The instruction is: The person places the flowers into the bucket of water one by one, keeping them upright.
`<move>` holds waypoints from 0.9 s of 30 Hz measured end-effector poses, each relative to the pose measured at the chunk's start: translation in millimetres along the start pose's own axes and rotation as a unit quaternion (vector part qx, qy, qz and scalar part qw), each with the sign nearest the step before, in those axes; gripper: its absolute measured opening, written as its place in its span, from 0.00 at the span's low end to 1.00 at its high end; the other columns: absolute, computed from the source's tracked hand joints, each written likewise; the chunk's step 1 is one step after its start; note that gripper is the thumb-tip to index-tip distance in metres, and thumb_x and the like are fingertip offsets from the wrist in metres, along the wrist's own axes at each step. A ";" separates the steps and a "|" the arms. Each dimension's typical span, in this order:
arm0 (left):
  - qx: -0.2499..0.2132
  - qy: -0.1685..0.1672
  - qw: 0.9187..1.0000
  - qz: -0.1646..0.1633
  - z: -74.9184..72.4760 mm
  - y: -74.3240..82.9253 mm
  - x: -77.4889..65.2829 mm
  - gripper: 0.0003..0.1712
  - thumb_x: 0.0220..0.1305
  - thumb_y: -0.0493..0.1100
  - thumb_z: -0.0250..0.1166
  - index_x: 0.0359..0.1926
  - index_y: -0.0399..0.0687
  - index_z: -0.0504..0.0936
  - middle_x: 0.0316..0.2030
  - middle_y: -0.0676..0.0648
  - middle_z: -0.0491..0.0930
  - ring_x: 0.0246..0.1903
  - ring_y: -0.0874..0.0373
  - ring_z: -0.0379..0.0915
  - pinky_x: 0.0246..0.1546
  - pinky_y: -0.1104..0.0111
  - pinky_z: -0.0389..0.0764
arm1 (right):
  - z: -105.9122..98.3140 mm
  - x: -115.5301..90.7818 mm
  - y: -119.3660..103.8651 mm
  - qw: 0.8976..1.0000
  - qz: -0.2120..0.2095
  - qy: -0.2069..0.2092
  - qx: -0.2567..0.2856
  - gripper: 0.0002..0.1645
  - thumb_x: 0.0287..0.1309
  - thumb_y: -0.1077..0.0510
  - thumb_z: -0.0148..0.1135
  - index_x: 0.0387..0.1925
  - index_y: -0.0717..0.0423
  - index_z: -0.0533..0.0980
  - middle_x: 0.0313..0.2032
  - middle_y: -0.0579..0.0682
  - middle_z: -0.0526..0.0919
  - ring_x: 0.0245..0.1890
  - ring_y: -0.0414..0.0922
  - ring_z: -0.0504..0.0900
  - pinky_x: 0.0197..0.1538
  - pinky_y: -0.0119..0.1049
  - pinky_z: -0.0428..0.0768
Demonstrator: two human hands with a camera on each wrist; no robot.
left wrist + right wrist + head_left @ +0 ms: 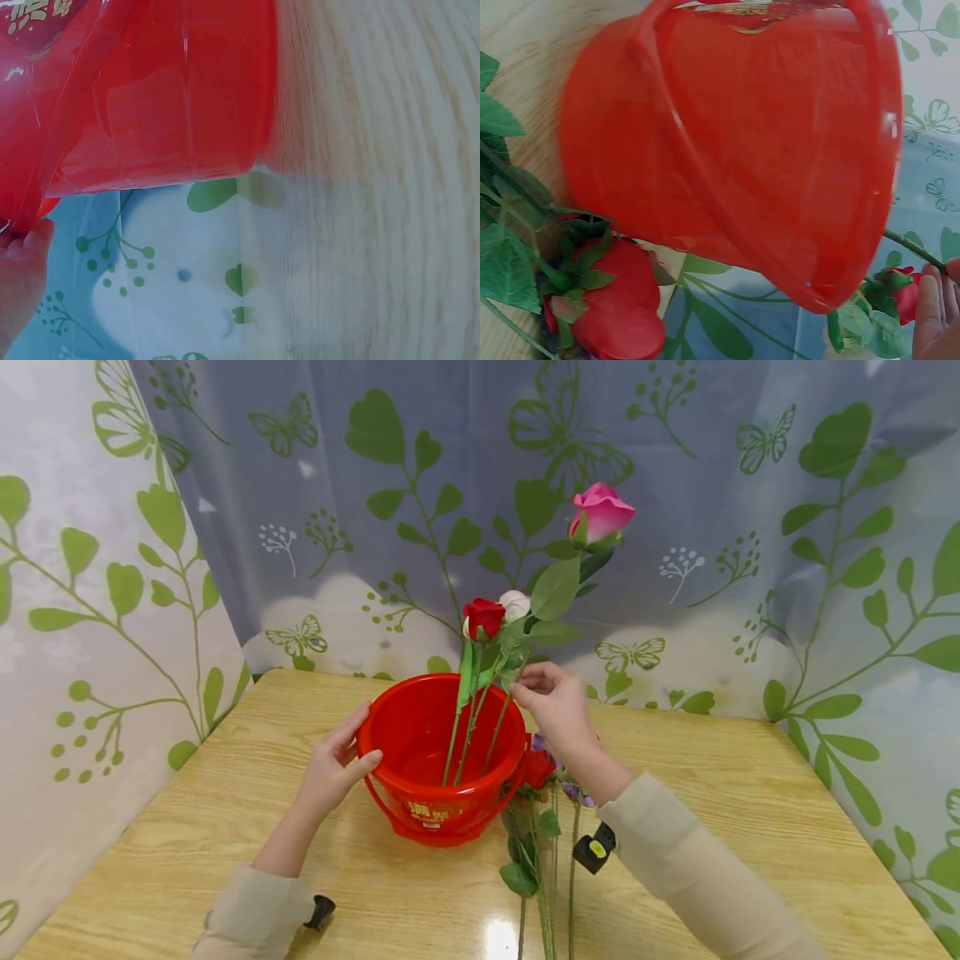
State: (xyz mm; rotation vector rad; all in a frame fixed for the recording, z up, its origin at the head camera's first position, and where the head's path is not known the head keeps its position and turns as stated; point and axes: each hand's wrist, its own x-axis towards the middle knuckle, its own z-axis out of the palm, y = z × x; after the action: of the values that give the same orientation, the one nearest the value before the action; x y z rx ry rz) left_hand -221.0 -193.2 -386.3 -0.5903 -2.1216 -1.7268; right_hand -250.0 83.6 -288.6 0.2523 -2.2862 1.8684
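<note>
A red plastic bucket [405, 718] with gold lettering stands upright on the table, its handle hanging down in front. My left hand [337, 768] holds the bucket's left rim, thumb at the front; in the left wrist view its fingertips are right at the rim. Over the bucket's right side, my right hand [557, 706] pinches the green stem of a tall pink rose [602, 514], whose lower end is inside the bucket. A red rose [483, 618] and a white rose [515, 603] also stand in the bucket, leaning on its back rim.
Right of the bucket, another red rose [537, 768] and purple flowers [576, 793] lie on the wooden table [180, 827], stems toward me. Behind the table hangs a curtain [435, 527] printed with butterflies and leaves.
</note>
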 end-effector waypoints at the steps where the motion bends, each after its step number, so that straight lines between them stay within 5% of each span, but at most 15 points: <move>1: -0.002 0.000 1.000 0.002 0.2 0.2 -0.1 0.33 0.54 0.28 0.59 0.61 0.29 0.59 0.61 0.37 0.58 0.59 0.44 0.55 0.49 0.74 0.67 | 0.4 -0.1 1.5 1.000 -0.001 0.000 -0.004 0.11 0.51 0.67 0.59 0.38 0.68 0.74 0.31 0.53 0.77 0.35 0.46 0.76 0.37 0.34 0.77; 12: -0.008 0.003 1.000 -0.001 1.1 1.4 -0.3 0.33 0.54 0.27 0.59 0.61 0.29 0.59 0.61 0.36 0.58 0.59 0.45 0.55 0.49 0.75 0.67 | 3.1 2.2 11.0 1.000 -0.003 0.005 -0.025 0.10 0.50 0.65 0.60 0.36 0.64 0.75 0.31 0.54 0.79 0.35 0.46 0.76 0.34 0.31 0.76; 19: -0.007 0.003 1.000 0.003 0.6 0.3 -0.1 0.33 0.54 0.27 0.59 0.61 0.29 0.59 0.61 0.37 0.58 0.59 0.45 0.55 0.49 0.75 0.67 | 2.7 3.4 9.4 1.000 0.027 0.003 0.008 0.12 0.50 0.66 0.60 0.39 0.66 0.74 0.32 0.54 0.76 0.34 0.46 0.76 0.39 0.36 0.78; 27: -0.002 0.002 1.000 0.000 0.0 0.1 -0.5 0.33 0.54 0.28 0.59 0.61 0.29 0.59 0.61 0.36 0.58 0.58 0.45 0.56 0.50 0.73 0.67 | 6.2 5.9 14.0 0.999 0.049 0.006 0.020 0.17 0.49 0.68 0.60 0.42 0.72 0.73 0.32 0.58 0.78 0.36 0.58 0.77 0.42 0.43 0.78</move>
State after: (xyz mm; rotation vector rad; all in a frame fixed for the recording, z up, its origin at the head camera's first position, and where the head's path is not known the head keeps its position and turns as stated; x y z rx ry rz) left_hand -220.6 -193.3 -386.5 -0.5870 -2.1157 -1.7303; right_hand -259.4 80.2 -301.7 0.1347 -2.2938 1.9585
